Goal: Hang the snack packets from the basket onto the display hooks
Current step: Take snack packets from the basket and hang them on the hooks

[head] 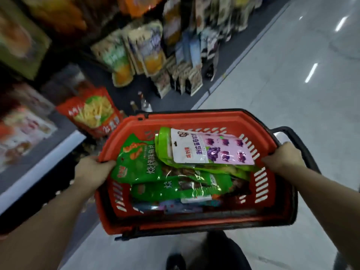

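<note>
A red plastic basket (194, 121) with black handles is held above the floor in front of me. My left hand (93, 170) grips its left rim and my right hand (282, 158) grips its right rim. Inside lie several snack packets: a white and pink grape packet (212, 151) on top, green packets (140, 162) beneath it, more underneath. The display (148, 49) on the left carries hanging snack packets, blurred; the hooks themselves are hidden.
A red packet of yellow strips (93, 112) hangs low on the display near the basket's left corner. Bottles (145, 104) stand on the dark base of the display. Grey tiled aisle floor (292, 84) stretches to the right. My shoe (175, 262) shows below.
</note>
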Tool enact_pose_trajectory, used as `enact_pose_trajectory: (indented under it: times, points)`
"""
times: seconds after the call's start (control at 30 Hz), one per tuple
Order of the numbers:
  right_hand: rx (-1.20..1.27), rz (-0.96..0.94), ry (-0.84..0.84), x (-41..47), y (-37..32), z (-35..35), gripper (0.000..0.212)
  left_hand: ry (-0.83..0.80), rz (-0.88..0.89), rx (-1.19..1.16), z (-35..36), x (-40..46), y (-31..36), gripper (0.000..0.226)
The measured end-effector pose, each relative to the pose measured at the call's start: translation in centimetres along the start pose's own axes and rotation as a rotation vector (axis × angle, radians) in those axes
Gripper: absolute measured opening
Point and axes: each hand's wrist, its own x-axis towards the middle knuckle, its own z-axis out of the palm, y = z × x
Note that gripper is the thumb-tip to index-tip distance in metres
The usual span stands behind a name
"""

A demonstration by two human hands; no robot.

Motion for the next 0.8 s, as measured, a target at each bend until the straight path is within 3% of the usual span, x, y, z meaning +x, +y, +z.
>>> enact_pose_trajectory:
  times: [0.3,0.43,0.57,0.7,0.8]
  points:
    - [0.025,0.019,0.268,0.7,0.0,-24.8,0.04,0.006,0.355,0.069,-6.1,-3.5,29.0,0.036]
    - [-0.028,0.032,0.302,5.8,0.4,-34.3,0.044,-0.068,0.411,0.003,-3.8,-4.5,41.2,0.034]
    - [0.021,0.025,0.366,11.7,0.7,-43.3,0.038,-0.124,0.435,0.01,0.0,-4.7,52.6,0.045]
    - [0.071,0.023,0.377,18.3,1.5,-50.5,0.028,-0.12,0.485,0.039,4.6,-4.4,63.4,0.042]
    - [0.082,0.047,0.379,24.4,2.0,-54.7,0.032,-0.162,0.502,0.011,9.0,-3.2,71.3,0.053]
